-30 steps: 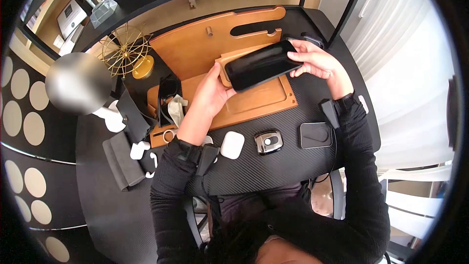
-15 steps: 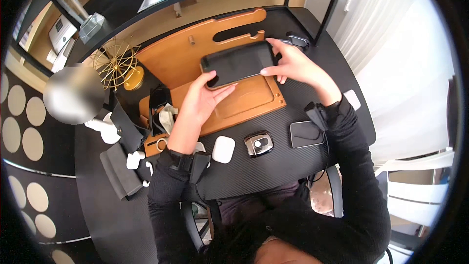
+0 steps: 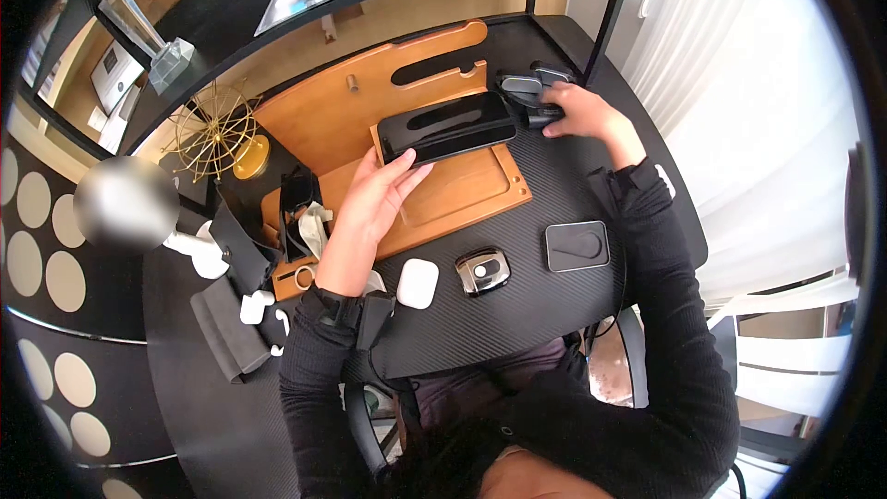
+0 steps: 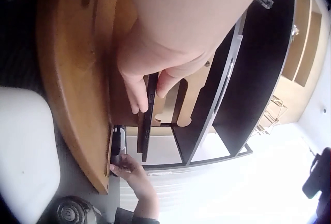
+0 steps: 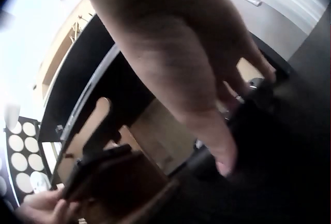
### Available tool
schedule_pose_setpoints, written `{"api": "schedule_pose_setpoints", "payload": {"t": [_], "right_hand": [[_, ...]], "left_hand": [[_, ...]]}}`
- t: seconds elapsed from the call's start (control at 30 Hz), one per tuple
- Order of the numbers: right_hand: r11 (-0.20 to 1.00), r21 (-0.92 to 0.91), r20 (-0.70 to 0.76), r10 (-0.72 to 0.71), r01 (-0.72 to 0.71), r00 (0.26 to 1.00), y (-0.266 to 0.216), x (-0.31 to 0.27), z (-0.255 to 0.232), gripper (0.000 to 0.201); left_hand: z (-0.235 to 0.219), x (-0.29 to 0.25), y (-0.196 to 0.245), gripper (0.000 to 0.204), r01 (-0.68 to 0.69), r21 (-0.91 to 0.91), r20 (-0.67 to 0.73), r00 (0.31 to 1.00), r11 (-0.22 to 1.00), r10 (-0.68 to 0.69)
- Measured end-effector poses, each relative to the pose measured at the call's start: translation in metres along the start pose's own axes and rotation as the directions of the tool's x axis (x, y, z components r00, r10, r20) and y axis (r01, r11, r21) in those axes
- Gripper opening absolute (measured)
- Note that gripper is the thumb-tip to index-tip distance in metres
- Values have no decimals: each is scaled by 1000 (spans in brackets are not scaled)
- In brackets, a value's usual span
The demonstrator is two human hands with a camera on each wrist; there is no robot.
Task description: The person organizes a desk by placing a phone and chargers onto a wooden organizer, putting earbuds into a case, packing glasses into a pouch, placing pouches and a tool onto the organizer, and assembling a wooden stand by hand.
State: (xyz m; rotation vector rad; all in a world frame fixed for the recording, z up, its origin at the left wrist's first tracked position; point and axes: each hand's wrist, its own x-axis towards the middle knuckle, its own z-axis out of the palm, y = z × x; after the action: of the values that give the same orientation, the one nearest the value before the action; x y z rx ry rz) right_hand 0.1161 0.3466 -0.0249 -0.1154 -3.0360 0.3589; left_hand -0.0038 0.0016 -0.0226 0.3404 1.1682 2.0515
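Observation:
My left hand [image 3: 374, 189] pinches the lower left corner of a black smartphone [image 3: 450, 129], thumb on its screen side. The phone lies tilted against a thin wooden panel [image 4: 139, 136], above the tray of a wooden desk organizer [image 3: 462, 199]. Beyond the phone's right end, my right hand [image 3: 584, 115] grips a black object [image 3: 543, 116] with two rounded, grey-faced ends. Its fingers are bent over the object, and the thumb [image 5: 223, 154] comes from the near side. Blur and the hand itself hide part of that object.
Near the front edge lie a white earbud case [image 3: 418, 284], a silver shaver [image 3: 482, 272] and a black rectangular case [image 3: 577, 247]. Left are sunglasses [image 3: 297, 189], a grey pouch [image 3: 228, 328] and a gold wire ornament [image 3: 214, 134]. A black shelf frame [image 3: 605, 28] stands behind.
My right hand has let go of the phone's right end and reached right to the black object. The phone has come down toward the organizer, and my left hand still holds it.

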Motion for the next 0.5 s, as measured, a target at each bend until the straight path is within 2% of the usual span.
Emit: {"api": "schedule_pose_setpoints", "payload": {"t": [0.1, 0.13, 0.17, 0.2, 0.23, 0.27, 0.3, 0.33, 0.37, 0.4, 0.43, 0.47, 0.5], "right_hand": [[993, 113, -65, 32, -24, 997, -6, 3, -9, 48], [981, 183, -164, -30, 60, 986, -5, 7, -12, 46], [914, 402, -92, 106, -60, 990, -15, 7, -24, 46], [790, 606, -114, 203, -93, 973, -25, 7, -29, 45], [620, 778, -112, 302, -106, 947, -33, 7, -33, 45], [588, 808, -144, 272, -46, 952, -40, 8, -39, 43], [587, 808, -142, 275, -50, 951, -47, 10, -39, 43], [517, 844, -255, 160, 139, 954, -53, 13, -37, 43], [418, 851, -374, 57, 318, 926, -63, 14, -36, 44], [428, 846, -359, 16, 318, 933, -71, 12, -38, 47], [490, 773, -441, -40, 402, 897, -78, 16, -34, 49], [537, 743, -397, -125, 398, 909, -86, 16, -38, 50], [582, 709, -345, -206, 398, 916, -90, 12, -43, 51]], "left_hand": [[-2, -1, 1, 46, 3, -24, 12, 1000, 1000, -3], [0, -3, 3, 44, 35, 21, 22, 999, 999, -36], [3, -5, 5, 43, 70, 63, 29, 997, 996, -72], [4, -7, 10, 43, 70, 62, 29, 997, 996, -71], [4, -11, 17, 46, 150, 141, 65, 985, 979, -160], [3, -13, 25, 50, 225, 221, 94, 964, 949, -250], [1, -14, 31, 50, 228, 220, 96, 963, 948, -254], [-1, -16, 36, 55, 222, 337, 101, 958, 915, -270], [-1, -18, 40, 60, 215, 449, 103, 952, 867, -289], [2, -21, 42, 64, 196, 578, 19, 967, 792, -254], [3, -22, 46, 64, 207, 577, 16, 964, 791, -264], [2, -22, 50, 64, 201, 776, -67, 969, 598, -238], [3, -24, 52, 64, 198, 913, -135, 972, 356, -193]]}}
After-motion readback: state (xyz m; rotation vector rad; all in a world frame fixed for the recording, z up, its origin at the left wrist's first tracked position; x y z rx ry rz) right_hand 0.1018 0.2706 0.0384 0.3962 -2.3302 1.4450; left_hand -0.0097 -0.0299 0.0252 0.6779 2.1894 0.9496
